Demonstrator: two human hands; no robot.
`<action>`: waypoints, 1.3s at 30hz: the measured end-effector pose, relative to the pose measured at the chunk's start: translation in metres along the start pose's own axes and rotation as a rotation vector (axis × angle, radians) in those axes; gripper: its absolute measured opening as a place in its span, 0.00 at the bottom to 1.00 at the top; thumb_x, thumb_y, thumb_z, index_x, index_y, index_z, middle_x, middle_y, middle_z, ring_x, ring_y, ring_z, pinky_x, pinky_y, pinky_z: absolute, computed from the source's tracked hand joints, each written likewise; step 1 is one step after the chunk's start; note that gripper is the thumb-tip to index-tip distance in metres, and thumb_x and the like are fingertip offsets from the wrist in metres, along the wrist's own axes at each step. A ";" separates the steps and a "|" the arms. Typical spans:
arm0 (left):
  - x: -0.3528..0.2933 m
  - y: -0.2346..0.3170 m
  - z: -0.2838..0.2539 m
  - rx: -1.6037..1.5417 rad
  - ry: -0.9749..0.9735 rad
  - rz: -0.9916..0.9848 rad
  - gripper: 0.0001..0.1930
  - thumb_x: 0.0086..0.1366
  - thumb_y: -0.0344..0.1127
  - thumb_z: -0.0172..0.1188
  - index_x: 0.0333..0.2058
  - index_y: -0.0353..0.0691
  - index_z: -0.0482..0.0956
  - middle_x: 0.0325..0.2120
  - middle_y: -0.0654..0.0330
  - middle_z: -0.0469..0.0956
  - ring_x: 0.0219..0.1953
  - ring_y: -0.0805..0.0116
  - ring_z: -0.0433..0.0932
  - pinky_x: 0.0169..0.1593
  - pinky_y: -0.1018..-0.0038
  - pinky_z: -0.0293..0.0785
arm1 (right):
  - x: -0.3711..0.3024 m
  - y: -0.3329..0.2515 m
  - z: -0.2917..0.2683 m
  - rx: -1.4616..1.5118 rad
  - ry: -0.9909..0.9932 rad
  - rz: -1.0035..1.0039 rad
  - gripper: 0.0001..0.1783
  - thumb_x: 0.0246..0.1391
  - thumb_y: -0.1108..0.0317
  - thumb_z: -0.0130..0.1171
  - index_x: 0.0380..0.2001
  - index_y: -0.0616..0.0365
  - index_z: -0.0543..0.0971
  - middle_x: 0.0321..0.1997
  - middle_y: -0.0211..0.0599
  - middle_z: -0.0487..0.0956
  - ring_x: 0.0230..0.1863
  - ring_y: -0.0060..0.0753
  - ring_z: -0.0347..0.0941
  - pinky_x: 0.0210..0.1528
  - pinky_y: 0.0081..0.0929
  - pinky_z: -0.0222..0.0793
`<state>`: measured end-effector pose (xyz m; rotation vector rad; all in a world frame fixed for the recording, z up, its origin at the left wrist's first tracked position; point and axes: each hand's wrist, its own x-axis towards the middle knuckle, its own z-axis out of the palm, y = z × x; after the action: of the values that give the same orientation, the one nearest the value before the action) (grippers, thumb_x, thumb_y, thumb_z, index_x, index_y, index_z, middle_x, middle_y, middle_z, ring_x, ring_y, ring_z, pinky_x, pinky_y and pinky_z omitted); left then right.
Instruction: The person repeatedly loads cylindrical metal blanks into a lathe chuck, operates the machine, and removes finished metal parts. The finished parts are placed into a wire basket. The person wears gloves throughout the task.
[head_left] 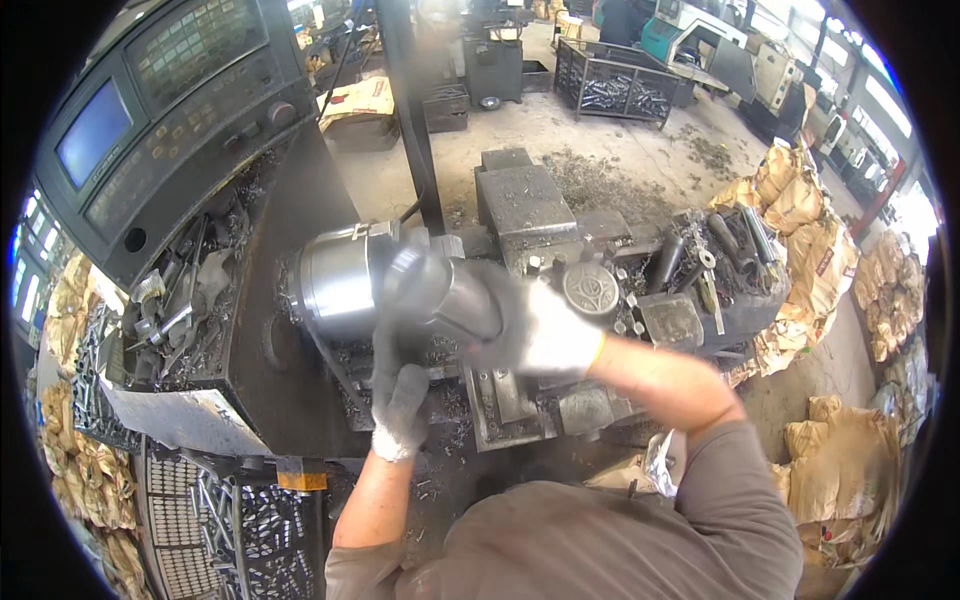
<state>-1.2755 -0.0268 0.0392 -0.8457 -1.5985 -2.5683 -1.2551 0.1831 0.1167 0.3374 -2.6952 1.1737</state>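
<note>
A lathe chuck, a shiny metal drum, sits left of centre. In front of its face is a dark, smooth metal cylinder, lying roughly sideways. My right hand, in a white and grey work glove, is closed round the cylinder's right part. Close against the chuck's face is my left hand, gloved too, its thumb low and its fingers reaching up at the cylinder's left end. Those fingers are smeared by motion, so their grip is unclear. The chuck jaws are mostly hidden behind the gloves.
A control panel with a lit screen rises at left. The tool turret and a ledge with dark metal tubes are at right. Metal chips lie about. Brown paper sacks stand farther right; a bin of metal parts is low left.
</note>
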 end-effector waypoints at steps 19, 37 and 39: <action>-0.334 -0.059 -0.253 -0.015 1.321 -0.455 0.22 0.77 0.63 0.53 0.35 0.53 0.81 0.31 0.64 0.81 0.35 0.65 0.79 0.40 0.64 0.73 | 0.156 0.172 0.014 -0.582 -0.683 -0.026 0.48 0.40 0.39 0.80 0.57 0.64 0.80 0.46 0.56 0.88 0.44 0.54 0.87 0.45 0.46 0.83; -0.301 -0.021 -0.304 0.313 1.234 -0.466 0.20 0.75 0.46 0.60 0.54 0.35 0.80 0.41 0.59 0.83 0.39 0.72 0.77 0.35 0.70 0.71 | 0.109 0.134 -0.025 -0.407 -0.069 -0.074 0.34 0.53 0.56 0.70 0.59 0.64 0.80 0.45 0.54 0.88 0.43 0.53 0.87 0.46 0.41 0.83; -0.301 -0.007 -0.281 0.850 1.206 -0.357 0.24 0.75 0.48 0.61 0.57 0.32 0.79 0.41 0.55 0.84 0.39 0.63 0.81 0.42 0.63 0.77 | 0.066 0.090 -0.041 -0.262 -0.029 -0.129 0.28 0.57 0.63 0.69 0.58 0.66 0.81 0.43 0.54 0.89 0.42 0.43 0.89 0.44 0.34 0.84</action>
<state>-1.1434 -0.3400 -0.1939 0.9097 -1.9814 -1.4823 -1.3406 0.2641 0.0985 0.4809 -2.7598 0.7749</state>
